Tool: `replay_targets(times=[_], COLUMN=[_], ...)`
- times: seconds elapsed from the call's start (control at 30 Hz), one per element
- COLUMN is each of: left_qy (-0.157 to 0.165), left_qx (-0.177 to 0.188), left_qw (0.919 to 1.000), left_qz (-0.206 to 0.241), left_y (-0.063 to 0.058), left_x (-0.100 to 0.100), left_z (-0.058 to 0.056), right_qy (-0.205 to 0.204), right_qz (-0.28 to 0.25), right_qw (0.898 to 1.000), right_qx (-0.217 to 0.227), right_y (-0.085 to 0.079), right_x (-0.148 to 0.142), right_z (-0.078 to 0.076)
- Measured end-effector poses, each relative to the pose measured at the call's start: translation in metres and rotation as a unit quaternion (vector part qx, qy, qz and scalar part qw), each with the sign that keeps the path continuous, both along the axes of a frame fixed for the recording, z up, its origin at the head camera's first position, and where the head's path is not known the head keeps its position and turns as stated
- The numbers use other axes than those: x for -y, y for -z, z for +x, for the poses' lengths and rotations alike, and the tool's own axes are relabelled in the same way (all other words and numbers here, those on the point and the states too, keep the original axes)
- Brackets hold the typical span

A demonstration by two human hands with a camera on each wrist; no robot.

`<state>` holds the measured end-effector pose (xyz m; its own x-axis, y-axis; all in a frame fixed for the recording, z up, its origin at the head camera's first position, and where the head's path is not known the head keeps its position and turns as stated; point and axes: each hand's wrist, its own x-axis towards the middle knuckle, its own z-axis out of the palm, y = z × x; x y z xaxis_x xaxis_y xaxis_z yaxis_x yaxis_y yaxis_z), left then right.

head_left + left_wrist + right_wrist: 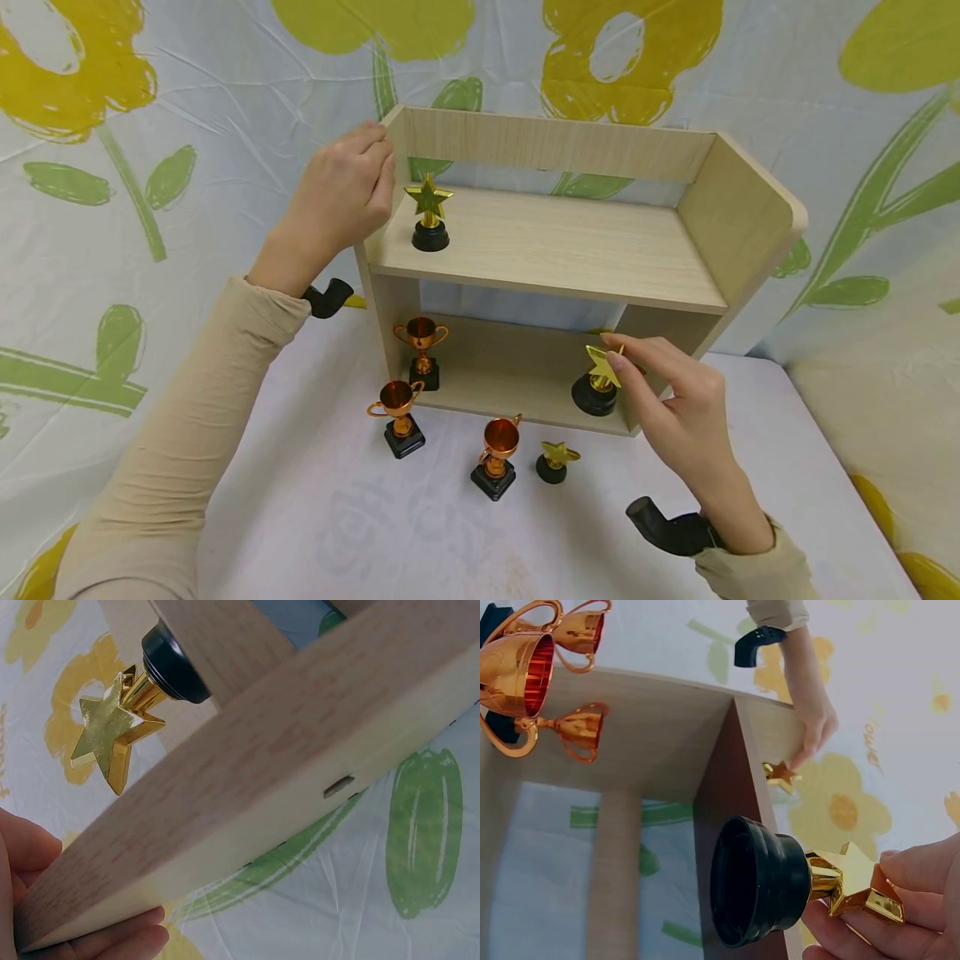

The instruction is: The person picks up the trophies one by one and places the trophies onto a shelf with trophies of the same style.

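My left hand (341,187) grips the top of the left side panel (187,795) of a small wooden shelf (562,242), with fingers on both faces of the board. Beside it, a gold star trophy (430,212) on a round black base stands upright on the upper board. My right hand (678,408) pinches another gold star trophy (597,383) by its star, between thumb and fingers. That trophy is tilted, its black base (757,881) overlapping the right end of the lower board in the head view. The base's hollow underside shows in the right wrist view.
One bronze cup trophy (423,350) stands at the lower board's left end. Two more bronze cups, one left (401,421) and one nearer the middle (497,458), stand on the white tabletop (315,517) with a smaller gold star trophy (555,462). Flowered cloth (247,108) hangs behind.
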<state>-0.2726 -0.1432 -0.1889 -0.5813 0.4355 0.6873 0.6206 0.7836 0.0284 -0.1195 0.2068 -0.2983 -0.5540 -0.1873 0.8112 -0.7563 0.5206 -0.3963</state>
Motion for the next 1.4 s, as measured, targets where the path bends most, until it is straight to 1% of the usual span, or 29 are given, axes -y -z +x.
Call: replay_targets(times=[0.2, 0.47, 0.73, 0.97, 1.13, 1.4], left_qy=[-0.003, 0.001, 0.003, 0.003, 0.001, 0.003], left_qx=[0.003, 0.001, -0.007, -0.007, -0.004, -0.006], left_qw=[1.0, 1.0, 1.0, 1.0, 1.0, 1.0], left_qz=[0.0, 0.003, 0.005, 0.003, -0.003, 0.003], left_y=[0.0, 0.0, 0.0, 0.0, 0.0, 0.0], left_x=[0.0, 0.0, 0.0, 0.0, -0.001, 0.0], left_z=[0.0, 0.0, 0.0, 0.0, 0.0, -0.001], right_qy=[-0.007, -0.003, -0.012, -0.006, -0.006, -0.014], right_qz=[-0.007, -0.008, -0.008, -0.006, -0.009, -0.01], right_qw=[1.0, 1.0, 1.0, 1.0, 1.0, 1.0], right_qx=[-0.004, -0.003, -0.01, -0.016, -0.011, -0.015], right_y=[-0.002, -0.005, -0.008, -0.011, -0.013, -0.017], right_x=[0.001, 0.003, 0.006, 0.007, 0.008, 0.009], right_z=[-0.002, -0.003, -0.006, -0.008, -0.009, -0.015])
